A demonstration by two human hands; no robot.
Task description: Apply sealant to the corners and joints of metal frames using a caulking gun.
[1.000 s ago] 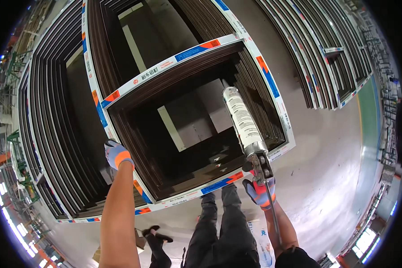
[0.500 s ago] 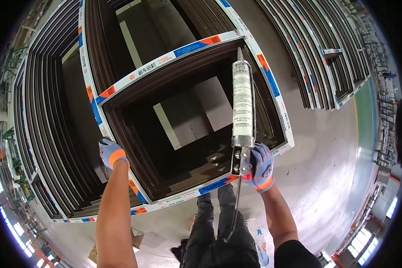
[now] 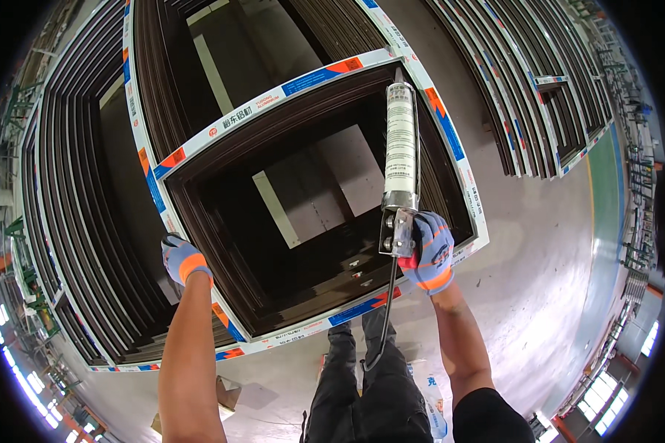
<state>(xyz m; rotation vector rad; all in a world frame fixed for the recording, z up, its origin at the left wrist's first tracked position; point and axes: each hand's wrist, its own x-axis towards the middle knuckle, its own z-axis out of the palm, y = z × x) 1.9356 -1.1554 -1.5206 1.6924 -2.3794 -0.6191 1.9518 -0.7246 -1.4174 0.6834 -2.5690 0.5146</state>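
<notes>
The right hand [image 3: 430, 251], in a blue-grey and orange glove, is closed around the handle of a caulking gun [image 3: 399, 233], which lies over the lower right opening of a stack of dark frames. A white printed tube [image 3: 400, 148] sits in the gun, its nozzle [image 3: 399, 75] pointing at that opening's upper right corner; whether it touches is too fine to tell. The gun's thin rod [image 3: 392, 303] runs back toward the dark trousers [image 3: 332, 384]. The left hand [image 3: 185, 260], gloved alike, is at the bar left of the opening; its fingertips are hidden, so I cannot tell whether it grips. White, blue and orange tape covers the top frame [image 3: 351, 310]. Farther right, more frames [image 3: 524, 111] stand on the pale floor [image 3: 524, 273].
</notes>
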